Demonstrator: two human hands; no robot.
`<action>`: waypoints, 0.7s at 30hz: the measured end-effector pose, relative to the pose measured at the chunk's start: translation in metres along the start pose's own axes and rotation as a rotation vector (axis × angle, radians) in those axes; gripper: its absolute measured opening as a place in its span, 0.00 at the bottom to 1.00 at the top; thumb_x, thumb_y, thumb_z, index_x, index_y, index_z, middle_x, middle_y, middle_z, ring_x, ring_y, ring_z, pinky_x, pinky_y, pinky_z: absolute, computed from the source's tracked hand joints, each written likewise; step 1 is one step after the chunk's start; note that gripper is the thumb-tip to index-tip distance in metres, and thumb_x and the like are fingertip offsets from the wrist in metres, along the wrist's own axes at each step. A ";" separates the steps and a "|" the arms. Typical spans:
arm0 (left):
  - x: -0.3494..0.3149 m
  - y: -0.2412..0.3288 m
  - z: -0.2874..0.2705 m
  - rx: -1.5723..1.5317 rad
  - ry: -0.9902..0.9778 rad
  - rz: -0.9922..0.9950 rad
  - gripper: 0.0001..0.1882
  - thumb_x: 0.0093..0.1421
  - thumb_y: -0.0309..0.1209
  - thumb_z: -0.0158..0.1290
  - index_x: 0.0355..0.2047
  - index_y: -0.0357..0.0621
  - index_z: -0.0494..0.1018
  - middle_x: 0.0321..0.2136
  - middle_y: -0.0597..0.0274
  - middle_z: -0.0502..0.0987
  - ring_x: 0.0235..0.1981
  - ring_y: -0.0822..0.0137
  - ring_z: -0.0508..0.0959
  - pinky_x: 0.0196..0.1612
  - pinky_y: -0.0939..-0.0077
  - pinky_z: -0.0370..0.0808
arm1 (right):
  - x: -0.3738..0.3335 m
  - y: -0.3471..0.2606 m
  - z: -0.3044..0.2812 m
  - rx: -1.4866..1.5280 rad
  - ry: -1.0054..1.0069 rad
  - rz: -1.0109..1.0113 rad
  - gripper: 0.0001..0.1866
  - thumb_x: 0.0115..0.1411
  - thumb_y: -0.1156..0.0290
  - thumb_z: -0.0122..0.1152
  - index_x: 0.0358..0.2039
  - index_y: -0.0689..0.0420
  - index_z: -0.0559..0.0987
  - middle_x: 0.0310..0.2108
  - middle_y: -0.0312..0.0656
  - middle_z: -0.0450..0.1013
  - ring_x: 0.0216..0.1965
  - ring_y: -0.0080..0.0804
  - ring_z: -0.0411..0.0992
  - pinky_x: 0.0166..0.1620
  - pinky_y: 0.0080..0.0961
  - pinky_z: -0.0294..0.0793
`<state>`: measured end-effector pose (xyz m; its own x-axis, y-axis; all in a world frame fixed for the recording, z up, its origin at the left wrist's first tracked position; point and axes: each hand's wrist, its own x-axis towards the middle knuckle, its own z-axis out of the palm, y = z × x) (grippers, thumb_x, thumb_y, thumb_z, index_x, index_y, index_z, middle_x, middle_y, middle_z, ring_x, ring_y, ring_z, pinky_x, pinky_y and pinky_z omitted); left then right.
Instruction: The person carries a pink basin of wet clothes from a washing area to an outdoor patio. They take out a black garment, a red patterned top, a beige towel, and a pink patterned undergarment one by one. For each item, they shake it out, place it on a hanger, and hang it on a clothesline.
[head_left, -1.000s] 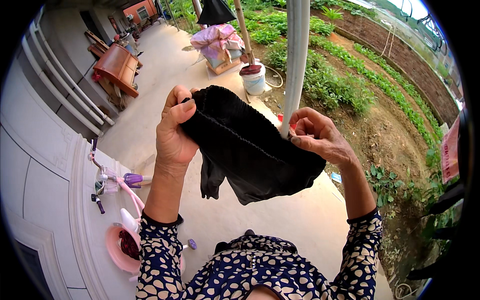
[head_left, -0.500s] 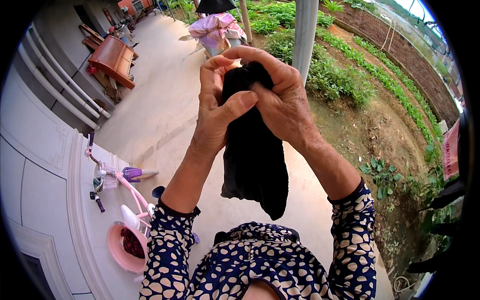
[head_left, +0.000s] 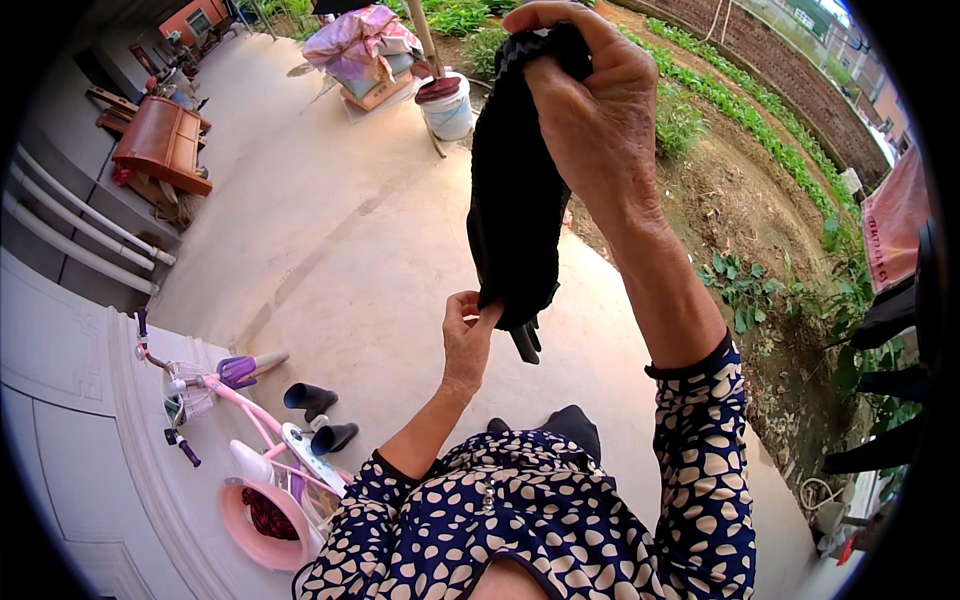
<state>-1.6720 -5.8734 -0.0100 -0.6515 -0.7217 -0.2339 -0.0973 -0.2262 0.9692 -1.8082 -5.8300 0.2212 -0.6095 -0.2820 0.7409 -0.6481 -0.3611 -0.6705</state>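
A long black sock-like piece of cloth [head_left: 515,190] hangs stretched between my two hands, its kind not certain. High up, my right hand [head_left: 605,120] grips its gathered top edge, with the thumb pressed into the opening. My left hand [head_left: 468,340] pinches its lower end from the left side. Below those fingertips a narrow black piece dangles from the cloth.
On the left stand a pink child's bicycle [head_left: 250,410], a pink basin [head_left: 235,520] with dark red cloth in it, and dark boots [head_left: 310,398]. Ahead are a white bucket [head_left: 450,108] and covered sacks [head_left: 360,45]. Dark items [head_left: 885,320] hang at the right edge, beside garden soil.
My left hand has let go of the top and moved down to the lower end. My right hand has risen, lifting the cloth. The view has shifted too.
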 end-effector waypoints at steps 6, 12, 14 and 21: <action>0.030 0.015 0.064 -0.457 -0.124 -0.504 0.20 0.53 0.35 0.55 0.43 0.41 0.64 0.39 0.57 0.70 0.36 0.62 0.74 0.40 0.63 0.76 | 0.012 0.025 -0.056 -0.047 0.054 0.051 0.11 0.48 0.84 0.47 0.32 0.62 0.75 0.27 0.38 0.72 0.31 0.21 0.70 0.35 0.18 0.69; 0.103 0.057 0.049 -0.613 -0.018 -0.176 0.07 0.55 0.23 0.49 0.34 0.48 0.71 0.28 0.66 0.74 0.28 0.72 0.74 0.27 0.78 0.73 | 0.059 0.107 -0.198 -0.488 0.155 -0.002 0.09 0.52 0.72 0.56 0.32 0.49 0.81 0.14 0.30 0.70 0.16 0.15 0.66 0.20 0.18 0.63; 0.112 0.124 0.067 -0.400 0.076 0.148 0.14 0.52 0.20 0.53 0.34 0.48 0.61 0.26 0.64 0.73 0.25 0.70 0.75 0.24 0.79 0.71 | 0.063 0.129 -0.252 -0.795 0.077 0.163 0.09 0.53 0.63 0.58 0.35 0.43 0.81 0.14 0.31 0.70 0.17 0.21 0.68 0.23 0.25 0.65; 0.128 0.205 0.135 0.615 0.036 0.793 0.10 0.50 0.21 0.56 0.30 0.41 0.67 0.27 0.65 0.69 0.27 0.75 0.71 0.28 0.80 0.68 | 0.091 0.160 -0.345 -0.782 -0.034 0.232 0.10 0.55 0.70 0.49 0.38 0.57 0.74 0.28 0.41 0.70 0.30 0.28 0.68 0.34 0.27 0.65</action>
<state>-1.8771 -5.9234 0.1693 -0.6744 -0.5391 0.5045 -0.0237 0.6987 0.7150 -2.1250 -5.6067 0.1684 -0.7614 -0.3047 0.5723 -0.6460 0.4311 -0.6300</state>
